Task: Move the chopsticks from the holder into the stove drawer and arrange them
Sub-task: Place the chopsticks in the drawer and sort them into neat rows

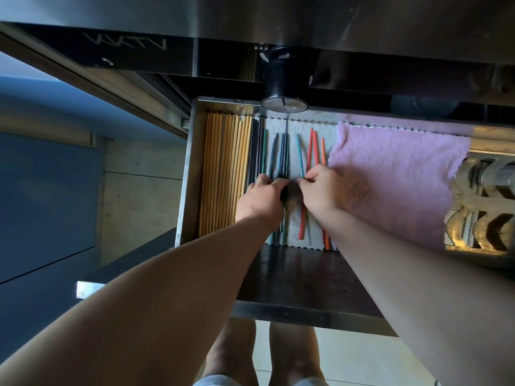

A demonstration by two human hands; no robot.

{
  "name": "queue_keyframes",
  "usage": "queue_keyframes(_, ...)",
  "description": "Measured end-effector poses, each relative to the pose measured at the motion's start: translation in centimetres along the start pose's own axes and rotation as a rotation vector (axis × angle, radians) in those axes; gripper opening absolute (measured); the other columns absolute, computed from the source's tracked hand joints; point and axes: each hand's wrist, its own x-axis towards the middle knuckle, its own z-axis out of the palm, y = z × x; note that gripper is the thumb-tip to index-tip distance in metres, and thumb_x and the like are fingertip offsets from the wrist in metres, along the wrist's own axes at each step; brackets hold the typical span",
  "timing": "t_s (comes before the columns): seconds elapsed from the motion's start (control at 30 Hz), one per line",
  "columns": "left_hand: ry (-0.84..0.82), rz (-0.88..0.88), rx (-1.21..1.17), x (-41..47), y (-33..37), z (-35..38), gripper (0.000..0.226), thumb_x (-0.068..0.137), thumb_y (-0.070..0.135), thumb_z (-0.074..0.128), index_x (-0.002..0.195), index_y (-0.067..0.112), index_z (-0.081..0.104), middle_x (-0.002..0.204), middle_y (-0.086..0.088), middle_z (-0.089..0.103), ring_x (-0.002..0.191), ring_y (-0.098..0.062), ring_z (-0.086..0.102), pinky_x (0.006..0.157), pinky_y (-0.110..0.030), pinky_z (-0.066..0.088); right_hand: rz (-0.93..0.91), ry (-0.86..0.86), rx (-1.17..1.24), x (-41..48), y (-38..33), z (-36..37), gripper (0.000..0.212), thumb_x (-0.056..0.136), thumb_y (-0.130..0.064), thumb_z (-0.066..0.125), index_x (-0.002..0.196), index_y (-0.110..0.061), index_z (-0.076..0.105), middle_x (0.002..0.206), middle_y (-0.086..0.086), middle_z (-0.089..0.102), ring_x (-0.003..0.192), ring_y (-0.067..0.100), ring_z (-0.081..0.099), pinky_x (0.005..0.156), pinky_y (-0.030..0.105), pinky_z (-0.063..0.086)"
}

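Observation:
The stove drawer (186, 174) stands pulled out below the stove front. Several wooden chopsticks (223, 168) lie side by side along its left wall. Dark and teal chopsticks (281, 151) lie beside them on a white liner, and my left hand (262, 199) rests on them with curled fingers. A blue chopstick (300, 156) is pinched by my right hand (323, 190). Red and orange chopsticks (313, 149) lie loosely just right of it. No holder is in view.
A pink cloth (395, 176) covers the drawer's right half. A black stove knob (284, 79) juts out above the drawer's back edge. The drawer's dark front panel (301, 277) is near me. A metal rack (485, 213) shows at the right. My legs stand on a tiled floor below.

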Motion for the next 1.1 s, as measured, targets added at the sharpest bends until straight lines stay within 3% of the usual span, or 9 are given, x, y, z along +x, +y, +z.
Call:
queue_keyframes(0.1,0.037,0.017,0.091,-0.1,-0.3,-0.1,0.053,0.089,0.009,0.052,0.136,0.034,0.049,0.125,-0.005,0.045,0.111,-0.028,0.045,0.083,-0.042,0.049,0.013,0.002,-0.015,0.0,-0.5,0.3,0.014,0.086,-0.021,0.066,0.098,-0.015,0.071,0.101,0.004,0.072,0.095,0.023,0.065,0.071,0.020,0.039)
queue_keyframes(0.2,0.119,0.070,0.243,-0.1,-0.7,-0.1,0.057,0.087,0.010,0.055,0.139,0.028,0.044,0.141,-0.007,0.036,0.125,-0.030,0.035,0.100,-0.042,0.038,-0.026,-0.014,-0.056,-0.4,-0.7,0.3,0.016,0.088,-0.016,0.059,0.098,-0.014,0.072,0.098,0.006,0.073,0.095,0.026,0.064,0.072,0.023,0.044)
queue_keyframes(0.3,0.033,0.106,0.268,-0.2,-1.3,0.2,0.074,0.088,0.008,0.050,0.153,0.023,0.018,0.162,-0.003,0.002,0.148,-0.026,0.004,0.117,-0.041,0.016,-0.061,-0.053,-0.092,-0.9,-1.1,0.4,0.022,0.085,-0.007,0.051,0.090,-0.006,0.072,0.091,0.013,0.073,0.091,0.033,0.065,0.076,0.032,0.052)
queue_keyframes(0.43,-0.104,0.076,0.341,-0.5,-2.2,0.5,0.084,0.091,0.004,0.042,0.154,0.019,-0.012,0.160,0.004,-0.025,0.148,-0.019,-0.017,0.117,-0.041,-0.005,-0.061,-0.121,-0.057,-1.2,-1.4,0.6,0.023,0.085,-0.005,0.049,0.095,0.001,0.069,0.100,0.020,0.071,0.099,0.035,0.065,0.082,0.039,0.054)
queue_keyframes(0.57,-0.129,0.053,0.364,-0.6,-2.3,0.3,0.089,0.091,0.006,0.043,0.152,0.017,-0.021,0.156,0.002,-0.033,0.146,-0.021,-0.022,0.117,-0.044,-0.006,-0.038,-0.107,-0.051,-1.2,-1.3,0.5,0.023,0.083,-0.004,0.045,0.088,0.001,0.068,0.094,0.020,0.071,0.092,0.035,0.065,0.062,0.029,0.050)
queue_keyframes(0.7,-0.161,0.057,0.366,-0.5,-2.1,0.1,0.088,0.091,0.005,0.042,0.151,0.016,-0.021,0.154,0.003,-0.037,0.146,-0.020,-0.023,0.117,-0.043,-0.006,-0.045,-0.158,-0.014,-1.5,-1.5,0.9,0.028,0.086,-0.008,0.046,0.102,0.000,0.067,0.106,0.018,0.070,0.103,0.034,0.064,0.087,0.039,0.054)
queue_keyframes(0.8,-0.140,0.081,0.371,-0.5,-2.2,0.1,0.087,0.091,0.006,0.042,0.152,0.017,-0.019,0.154,0.003,-0.037,0.145,-0.019,-0.024,0.116,-0.042,-0.009,-0.009,-0.143,0.013,-1.5,-1.6,1.0,0.031,0.088,-0.011,0.047,0.108,-0.008,0.070,0.112,0.010,0.071,0.107,0.029,0.064,0.085,0.022,0.045)
queue_keyframes(0.87,-0.150,0.124,0.394,-0.6,-2.3,0.1,0.087,0.092,0.009,0.043,0.152,0.018,-0.018,0.155,0.005,-0.036,0.145,-0.018,-0.024,0.116,-0.042,-0.009,0.002,-0.124,0.017,-1.5,-1.7,1.0,0.032,0.088,-0.012,0.047,0.109,-0.011,0.071,0.113,0.009,0.071,0.108,0.027,0.063,0.081,0.018,0.041)
queue_keyframes(1.1,-0.171,0.147,0.460,-0.6,-2.7,0.0,0.087,0.092,0.011,0.044,0.152,0.016,-0.018,0.155,0.002,-0.036,0.145,-0.017,-0.024,0.117,-0.042,-0.008,0.034,-0.129,-0.044,-1.5,-1.8,0.7,0.028,0.081,-0.004,0.048,0.099,0.000,0.069,0.103,0.017,0.071,0.100,0.035,0.064,0.084,0.036,0.052)
